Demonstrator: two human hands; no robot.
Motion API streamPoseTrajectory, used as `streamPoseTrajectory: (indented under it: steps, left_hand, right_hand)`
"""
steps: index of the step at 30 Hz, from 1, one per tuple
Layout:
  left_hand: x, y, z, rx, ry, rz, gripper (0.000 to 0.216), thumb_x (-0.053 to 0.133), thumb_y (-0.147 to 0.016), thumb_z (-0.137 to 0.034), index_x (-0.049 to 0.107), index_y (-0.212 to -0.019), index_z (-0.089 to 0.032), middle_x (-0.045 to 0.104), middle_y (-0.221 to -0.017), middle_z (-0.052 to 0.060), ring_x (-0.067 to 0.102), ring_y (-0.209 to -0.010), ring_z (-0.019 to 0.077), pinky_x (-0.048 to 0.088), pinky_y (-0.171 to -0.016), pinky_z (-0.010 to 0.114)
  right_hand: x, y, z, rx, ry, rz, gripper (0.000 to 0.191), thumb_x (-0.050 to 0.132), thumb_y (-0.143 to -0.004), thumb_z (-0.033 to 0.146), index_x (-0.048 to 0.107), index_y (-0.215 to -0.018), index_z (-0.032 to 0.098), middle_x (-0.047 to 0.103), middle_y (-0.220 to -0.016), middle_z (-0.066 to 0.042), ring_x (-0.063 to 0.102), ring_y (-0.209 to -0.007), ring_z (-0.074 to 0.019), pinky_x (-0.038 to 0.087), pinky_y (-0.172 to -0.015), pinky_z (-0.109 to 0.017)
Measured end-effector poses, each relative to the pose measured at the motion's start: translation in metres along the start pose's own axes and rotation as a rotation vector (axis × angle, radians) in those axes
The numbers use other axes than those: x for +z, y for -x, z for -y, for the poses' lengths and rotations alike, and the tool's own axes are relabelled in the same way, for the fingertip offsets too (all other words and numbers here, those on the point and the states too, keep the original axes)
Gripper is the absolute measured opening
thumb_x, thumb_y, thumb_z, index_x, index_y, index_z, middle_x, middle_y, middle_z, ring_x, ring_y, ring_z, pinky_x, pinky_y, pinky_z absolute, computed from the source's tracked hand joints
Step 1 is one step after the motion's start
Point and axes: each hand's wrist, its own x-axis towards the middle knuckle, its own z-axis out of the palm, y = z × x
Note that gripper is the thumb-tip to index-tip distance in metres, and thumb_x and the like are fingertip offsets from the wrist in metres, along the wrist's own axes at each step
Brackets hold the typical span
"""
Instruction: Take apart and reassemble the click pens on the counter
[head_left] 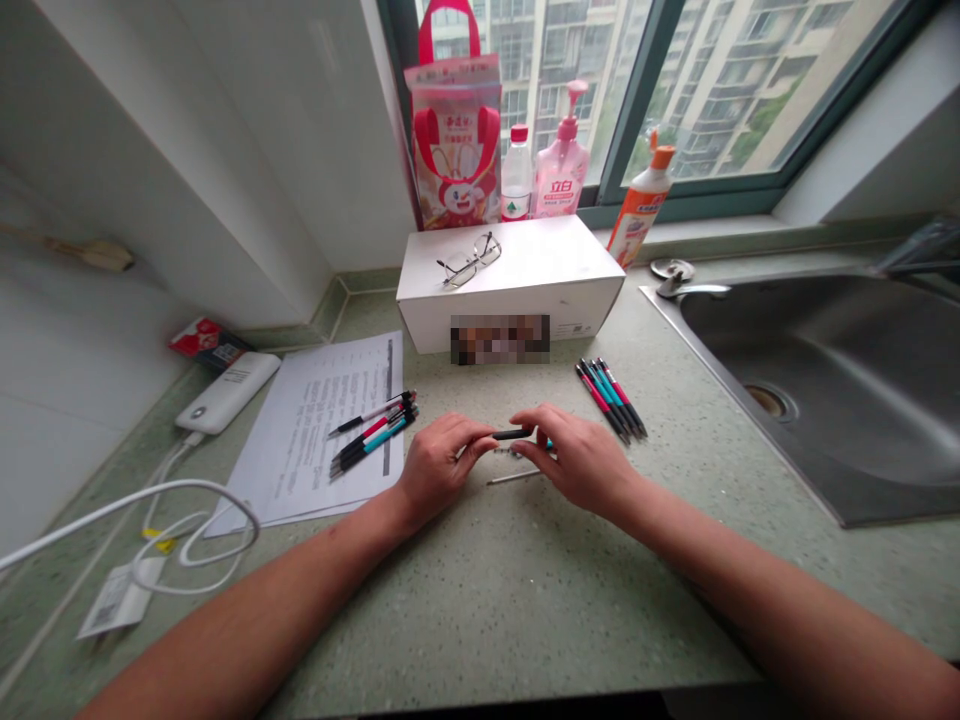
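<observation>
Between my two hands is a short black pen part (512, 434), held level just above the counter. The fingers of my left hand (444, 458) pinch its left end. At its other end, the thumb and fingers of my right hand (574, 455) are closed round it. A slim metallic refill (516, 478) lies on the counter below, its right end under my right hand. Small parts, too small to name, and a bit of teal show beside my right fingers. Several pens (373, 432) lie on the paper sheets to the left, and several more (611, 400) lie side by side to the right.
Behind my hands stands a white box (517, 265) with glasses (471, 260) on top. Printed sheets (300, 420), a white power bank (229, 393) and a looped cable (195, 515) are at left. A steel sink (840, 390) is set into the counter at right. Bottles line the window.
</observation>
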Motion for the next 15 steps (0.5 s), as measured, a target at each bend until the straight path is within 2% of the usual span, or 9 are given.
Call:
streamPoseTrajectory:
  steps: [5,8,10,15]
  left_hand:
    - [-0.0001,0.0,-0.0004,0.0,0.005,0.011,0.02,0.061,-0.098,-0.033,0.073,-0.097,-0.017,0.074,-0.082,0.006,0.066,-0.075,0.017,0.051,-0.07,0.029]
    - [-0.0003,-0.0004,-0.0007,-0.015,-0.003,0.005,0.021,0.06,-0.099,-0.033,0.073,-0.097,-0.017,0.074,-0.082,0.006,0.066,-0.074,0.0171,0.051,-0.069,0.03]
    - [-0.0004,-0.0006,-0.0008,-0.014,-0.003,0.007,0.021,0.06,-0.099,-0.033,0.073,-0.097,-0.017,0.074,-0.082,0.006,0.066,-0.075,0.0173,0.051,-0.069,0.03]
    - [0.0,-0.0006,-0.0009,-0.004,0.002,0.006,0.018,0.061,-0.098,-0.03,0.073,-0.099,-0.017,0.074,-0.084,0.006,0.066,-0.076,0.0172,0.052,-0.07,0.03]
  right_hand:
    - [-0.0007,-0.0004,-0.0012,0.032,0.028,0.036,0.034,0.045,-0.104,0.043,0.066,-0.091,0.02,0.071,-0.086,-0.005,0.065,-0.074,-0.0172,0.041,-0.064,-0.029]
    - [-0.0001,0.0,-0.001,0.019,-0.011,-0.004,0.027,0.051,-0.102,0.042,0.065,-0.104,0.019,0.07,-0.092,-0.006,0.064,-0.071,-0.0154,0.043,-0.063,-0.029]
    - [0.0002,0.0001,-0.0003,0.024,-0.037,-0.009,0.029,0.054,-0.101,0.044,0.064,-0.111,0.019,0.07,-0.094,-0.006,0.064,-0.071,-0.0152,0.044,-0.065,-0.029]
    - [0.0001,-0.0004,0.0001,0.029,-0.014,0.005,0.029,0.049,-0.103,0.041,0.067,-0.093,0.02,0.069,-0.089,-0.005,0.065,-0.078,-0.0176,0.044,-0.067,-0.029]
